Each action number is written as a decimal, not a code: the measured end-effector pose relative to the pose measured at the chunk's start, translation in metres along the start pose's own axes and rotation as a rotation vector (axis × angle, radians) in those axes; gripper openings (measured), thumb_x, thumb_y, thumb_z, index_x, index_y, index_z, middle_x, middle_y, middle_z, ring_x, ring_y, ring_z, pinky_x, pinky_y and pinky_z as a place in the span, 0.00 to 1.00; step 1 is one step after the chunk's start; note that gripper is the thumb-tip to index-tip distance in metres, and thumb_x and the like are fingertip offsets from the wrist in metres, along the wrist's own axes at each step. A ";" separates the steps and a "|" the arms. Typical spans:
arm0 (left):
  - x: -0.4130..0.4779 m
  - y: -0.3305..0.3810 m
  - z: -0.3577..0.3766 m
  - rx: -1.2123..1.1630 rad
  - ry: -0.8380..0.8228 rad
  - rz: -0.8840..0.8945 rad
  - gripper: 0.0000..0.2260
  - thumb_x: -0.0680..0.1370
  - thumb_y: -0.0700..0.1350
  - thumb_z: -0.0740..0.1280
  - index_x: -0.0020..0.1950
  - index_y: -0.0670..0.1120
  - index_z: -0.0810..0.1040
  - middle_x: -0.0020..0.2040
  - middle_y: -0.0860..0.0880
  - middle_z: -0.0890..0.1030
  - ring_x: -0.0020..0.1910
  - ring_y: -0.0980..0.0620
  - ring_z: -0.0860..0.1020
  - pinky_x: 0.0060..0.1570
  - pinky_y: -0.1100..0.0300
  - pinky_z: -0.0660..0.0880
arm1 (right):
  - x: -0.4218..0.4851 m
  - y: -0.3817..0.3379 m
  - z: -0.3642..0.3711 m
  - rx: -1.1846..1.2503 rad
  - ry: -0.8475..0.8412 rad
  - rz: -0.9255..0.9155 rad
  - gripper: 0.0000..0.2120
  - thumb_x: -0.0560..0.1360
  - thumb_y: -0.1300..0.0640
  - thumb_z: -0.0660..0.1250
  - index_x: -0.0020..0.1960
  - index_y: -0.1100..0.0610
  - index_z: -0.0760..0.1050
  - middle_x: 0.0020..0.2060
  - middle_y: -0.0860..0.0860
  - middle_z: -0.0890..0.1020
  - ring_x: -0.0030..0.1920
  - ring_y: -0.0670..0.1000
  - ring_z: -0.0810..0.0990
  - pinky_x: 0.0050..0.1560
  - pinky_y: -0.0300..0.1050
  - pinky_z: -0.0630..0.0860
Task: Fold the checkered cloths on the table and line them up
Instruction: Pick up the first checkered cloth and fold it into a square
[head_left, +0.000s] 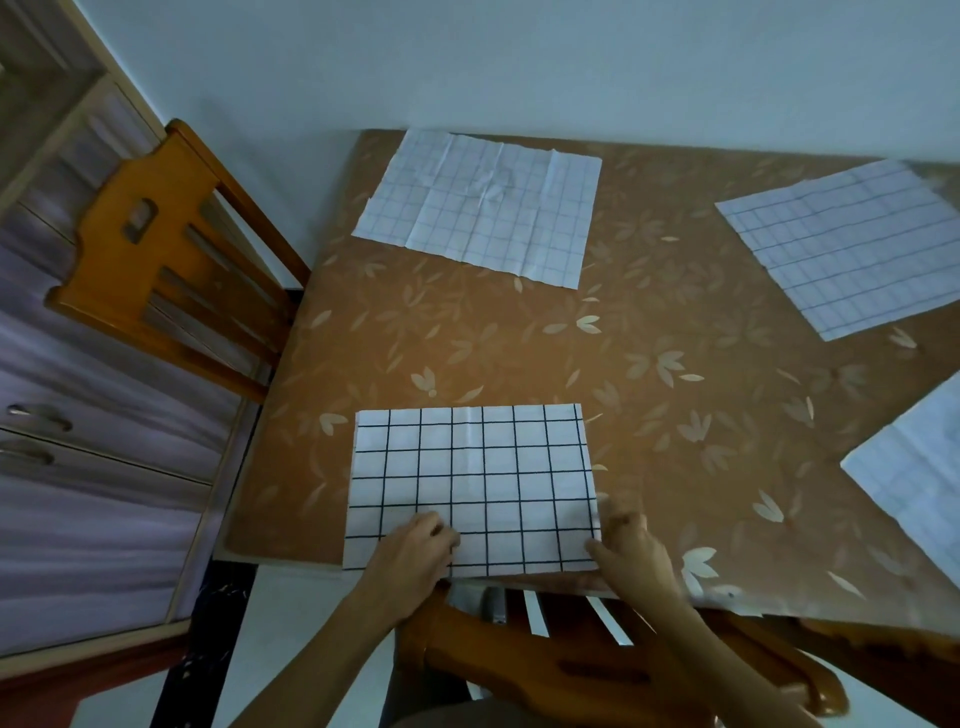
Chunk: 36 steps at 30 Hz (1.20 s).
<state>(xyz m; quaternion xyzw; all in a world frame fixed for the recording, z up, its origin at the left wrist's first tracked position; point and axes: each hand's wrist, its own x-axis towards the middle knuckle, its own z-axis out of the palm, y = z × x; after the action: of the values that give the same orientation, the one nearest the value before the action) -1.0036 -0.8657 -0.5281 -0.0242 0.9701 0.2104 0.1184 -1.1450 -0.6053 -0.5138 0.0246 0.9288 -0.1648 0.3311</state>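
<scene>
My left hand (415, 545), fingers bent, steadies the cloth (467, 467) on the table (675, 415); whether it grips, I cannot tell. My right hand (631, 551) pinches the near corner, ready to fold.

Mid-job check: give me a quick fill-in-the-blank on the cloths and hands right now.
1. ____ checkered cloths lie on the table.
2. The left hand and the right hand both touch the cloth ____ to the person.
3. The right hand is at that cloth's near ____ corner.
Missing: four; nearest; right.
</scene>
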 end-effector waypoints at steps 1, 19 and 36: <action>0.000 0.000 -0.001 -0.024 -0.028 -0.006 0.08 0.80 0.46 0.67 0.58 0.49 0.79 0.54 0.50 0.77 0.52 0.54 0.77 0.49 0.64 0.76 | 0.000 -0.002 0.000 -0.004 -0.028 0.006 0.18 0.77 0.48 0.67 0.59 0.59 0.71 0.44 0.52 0.81 0.41 0.49 0.80 0.37 0.41 0.73; 0.019 0.072 -0.016 -0.003 0.006 -0.118 0.29 0.78 0.57 0.67 0.76 0.55 0.61 0.72 0.53 0.65 0.70 0.52 0.66 0.66 0.57 0.68 | -0.047 -0.060 -0.040 0.635 -0.351 -0.150 0.11 0.76 0.52 0.71 0.45 0.60 0.80 0.28 0.49 0.75 0.25 0.45 0.71 0.28 0.39 0.69; 0.023 0.065 -0.168 -0.637 0.221 -0.154 0.08 0.81 0.50 0.67 0.55 0.50 0.84 0.48 0.56 0.86 0.47 0.60 0.82 0.48 0.58 0.79 | -0.023 -0.061 -0.092 0.759 -0.068 -0.349 0.40 0.70 0.66 0.76 0.76 0.56 0.59 0.65 0.49 0.72 0.65 0.52 0.73 0.55 0.43 0.74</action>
<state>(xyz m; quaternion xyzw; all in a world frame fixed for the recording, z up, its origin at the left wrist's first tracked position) -1.0692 -0.8763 -0.3594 -0.1557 0.8580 0.4893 0.0149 -1.1927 -0.6316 -0.4149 -0.0181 0.7809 -0.5497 0.2961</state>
